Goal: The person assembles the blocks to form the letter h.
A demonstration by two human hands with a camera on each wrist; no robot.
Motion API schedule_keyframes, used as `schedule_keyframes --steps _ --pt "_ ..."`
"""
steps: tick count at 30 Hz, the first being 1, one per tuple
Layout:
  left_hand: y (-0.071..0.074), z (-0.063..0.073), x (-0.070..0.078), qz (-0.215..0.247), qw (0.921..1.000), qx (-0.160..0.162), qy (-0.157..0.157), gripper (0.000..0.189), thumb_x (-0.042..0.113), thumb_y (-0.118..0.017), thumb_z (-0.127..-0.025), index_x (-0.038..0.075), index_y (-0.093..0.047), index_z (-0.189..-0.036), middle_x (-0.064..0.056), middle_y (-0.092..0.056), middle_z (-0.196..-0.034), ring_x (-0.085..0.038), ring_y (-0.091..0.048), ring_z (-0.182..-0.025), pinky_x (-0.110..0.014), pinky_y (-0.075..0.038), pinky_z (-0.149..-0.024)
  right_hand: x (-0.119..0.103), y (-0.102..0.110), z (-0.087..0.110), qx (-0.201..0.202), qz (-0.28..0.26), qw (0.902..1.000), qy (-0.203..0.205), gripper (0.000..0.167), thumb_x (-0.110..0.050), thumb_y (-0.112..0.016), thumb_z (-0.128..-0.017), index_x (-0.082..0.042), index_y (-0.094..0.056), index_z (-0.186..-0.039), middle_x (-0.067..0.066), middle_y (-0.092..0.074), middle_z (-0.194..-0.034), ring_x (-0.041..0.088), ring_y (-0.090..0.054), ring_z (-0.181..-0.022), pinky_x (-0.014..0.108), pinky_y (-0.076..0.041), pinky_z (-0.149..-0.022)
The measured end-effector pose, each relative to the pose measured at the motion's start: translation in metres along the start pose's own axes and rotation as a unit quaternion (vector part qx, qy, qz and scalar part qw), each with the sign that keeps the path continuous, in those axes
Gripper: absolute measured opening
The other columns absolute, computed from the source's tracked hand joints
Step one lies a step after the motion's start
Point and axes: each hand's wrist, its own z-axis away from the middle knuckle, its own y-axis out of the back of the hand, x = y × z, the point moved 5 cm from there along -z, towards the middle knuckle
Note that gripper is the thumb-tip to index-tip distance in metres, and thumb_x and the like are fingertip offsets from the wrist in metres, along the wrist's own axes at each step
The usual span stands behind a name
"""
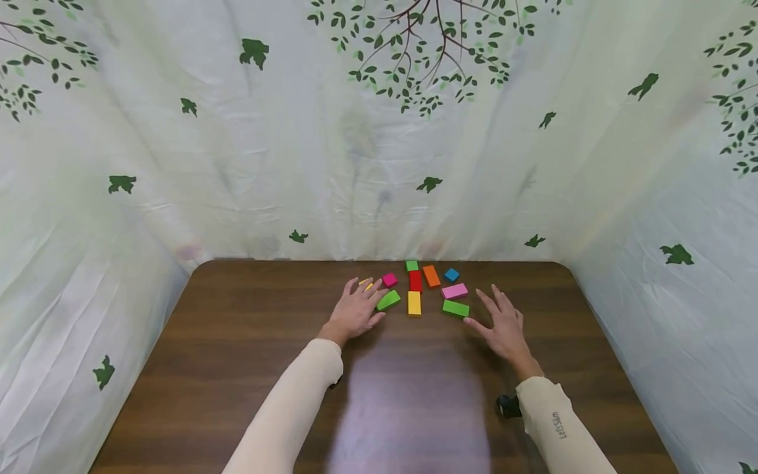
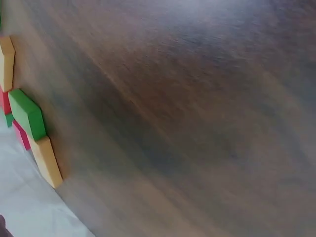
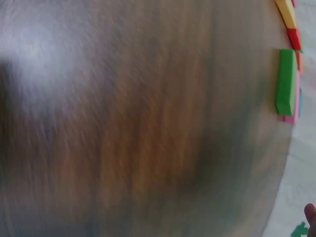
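Under the left hand (image 1: 355,311) — fingers spread, grasping nothing — a yellow block (image 2: 47,162) lies partly hidden, a green block (image 1: 388,301) just beside it. Left of the right hand (image 1: 503,329), likewise unclenched, another green block (image 1: 455,309) lies near the thumb.

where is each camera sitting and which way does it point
Head: on the head, facing forward-down at table and patterned sheet; left hand, right hand, sleeves show.
Left wrist: on that wrist, facing table, blocks along the left edge; one fingertip shows.
Right wrist: on that wrist, facing table, blocks along the right edge; one fingertip shows.
Both wrist views share the middle yellow block and red block.
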Motion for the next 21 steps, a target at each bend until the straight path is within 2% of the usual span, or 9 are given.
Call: schedule_keyframes --steps 5,9,12,15,21 --pt "-0.007 -0.012 0.005 -0.022 0.9990 -0.022 -0.033 0.051 0.041 -0.055 -0.096 0.021 -0.047 -0.142 -0.007 -0.040 -0.151 -0.023 -0.033 -0.140 -0.050 -0.021 -0.112 -0.006 -0.015 0.000 0.009 -0.012 0.9999 0.007 0.070 -0.043 -0.068 -0.087 -0.015 -0.042 -0.146 0.022 -0.024 -0.155 0.048 -0.024 -0.137 0.072 -0.016 -0.102" --pt "-0.016 -0.017 0.012 -0.011 0.9969 -0.063 -0.045 0.049 0.028 -0.054 -0.098 0.020 -0.043 -0.144 -0.008 -0.032 -0.155 -0.023 -0.026 -0.144 -0.052 -0.023 -0.113 -0.008 -0.024 0.001 0.009 -0.019 0.9997 0.006 0.066 -0.042 -0.068 -0.088 -0.016 -0.045 -0.144 0.021 -0.026 -0.154 0.048 -0.025 -0.136 0.073 -0.016 -0.102" --pt "-0.022 -0.020 0.016 -0.002 0.9939 -0.099 -0.047 0.054 0.016 -0.054 -0.096 0.016 -0.037 -0.148 -0.008 -0.025 -0.158 -0.023 -0.021 -0.146 -0.052 -0.023 -0.113 -0.010 -0.028 0.000 0.011 -0.017 0.9998 0.008 0.064 -0.042 -0.068 -0.088 -0.017 -0.047 -0.143 0.021 -0.028 -0.153 0.048 -0.027 -0.136 0.073 -0.018 -0.102" --pt "-0.026 -0.022 0.017 -0.017 0.9913 -0.123 -0.045 0.058 0.013 -0.054 -0.095 0.015 -0.034 -0.150 -0.005 -0.023 -0.159 -0.021 -0.019 -0.146 -0.050 -0.021 -0.114 -0.013 -0.031 -0.003 0.019 -0.019 0.9996 0.013 0.061 -0.041 -0.068 -0.088 -0.017 -0.050 -0.141 0.022 -0.031 -0.151 0.048 -0.029 -0.134 0.073 -0.020 -0.101" --pt "-0.027 -0.027 0.015 -0.024 0.9888 -0.142 -0.038 0.057 0.010 -0.051 -0.097 0.015 -0.034 -0.151 -0.001 -0.023 -0.159 -0.017 -0.019 -0.146 -0.047 -0.020 -0.116 -0.016 -0.037 -0.008 0.026 -0.023 0.9993 0.015 0.055 -0.036 -0.069 -0.089 -0.018 -0.055 -0.138 0.021 -0.035 -0.149 0.047 -0.033 -0.132 0.070 -0.023 -0.103"
